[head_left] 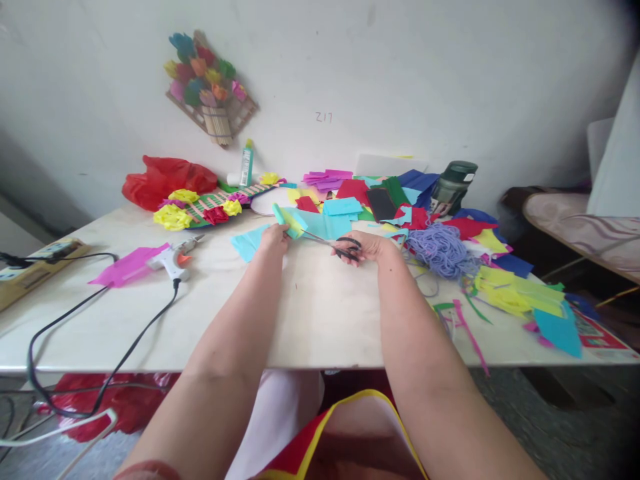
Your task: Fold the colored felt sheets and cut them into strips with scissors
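In the middle of the table, my left hand (274,240) is closed on a strip of crepe paper (291,223), yellow-green with a light blue edge. My right hand (369,247) grips the black handles of a pair of scissors (345,248). The blades point left and their tips reach the strip's right side; whether they touch it I cannot tell. Light blue paper (248,243) lies beside and behind my left hand. A folded light blue piece (342,207) rests farther back, among red, green and purple sheets.
At left are a hot glue gun (173,263) with its cord, pink paper (129,265) and a power strip (43,267). Paper flowers (200,208) on a green base lie behind. To the right are purple yarn (443,248), paper scraps (520,293) and a dark bottle (453,187).
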{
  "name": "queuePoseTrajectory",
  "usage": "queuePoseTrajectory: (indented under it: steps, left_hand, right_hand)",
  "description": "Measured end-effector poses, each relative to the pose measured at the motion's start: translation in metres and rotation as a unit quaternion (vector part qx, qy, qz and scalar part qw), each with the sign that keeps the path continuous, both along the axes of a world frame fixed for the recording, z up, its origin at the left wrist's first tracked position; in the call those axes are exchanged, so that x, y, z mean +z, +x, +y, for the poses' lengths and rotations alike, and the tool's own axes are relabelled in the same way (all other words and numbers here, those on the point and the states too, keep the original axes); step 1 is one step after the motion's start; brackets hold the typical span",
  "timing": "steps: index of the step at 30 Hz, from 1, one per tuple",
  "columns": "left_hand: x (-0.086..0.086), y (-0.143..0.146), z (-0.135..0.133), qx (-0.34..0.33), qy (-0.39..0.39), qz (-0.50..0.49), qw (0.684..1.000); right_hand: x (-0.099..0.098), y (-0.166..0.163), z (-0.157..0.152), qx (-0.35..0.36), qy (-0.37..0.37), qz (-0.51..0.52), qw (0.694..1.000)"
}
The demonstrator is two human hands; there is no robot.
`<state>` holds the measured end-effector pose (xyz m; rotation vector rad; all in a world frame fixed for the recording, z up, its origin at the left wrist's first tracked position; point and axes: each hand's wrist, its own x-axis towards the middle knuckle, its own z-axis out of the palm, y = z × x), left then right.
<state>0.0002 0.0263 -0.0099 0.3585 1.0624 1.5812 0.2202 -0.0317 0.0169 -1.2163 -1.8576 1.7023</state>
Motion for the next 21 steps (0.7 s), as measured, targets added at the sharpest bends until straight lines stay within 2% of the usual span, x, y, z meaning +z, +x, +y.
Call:
queuePoseTrajectory:
  steps: [9,21]
  left_hand:
    - [0.002,0.006,-0.005,-0.016,-0.005,-0.028,0.999]
    - [0.011,0.012,-0.013,-0.029,-0.033,-0.057,0.997]
  right_hand:
    - [-0.011,-0.009,0.006,-0.026,0.005,0.019,0.999]
    - [-0.004,-0.021,0.002,-0.075,0.032,0.009,0.997]
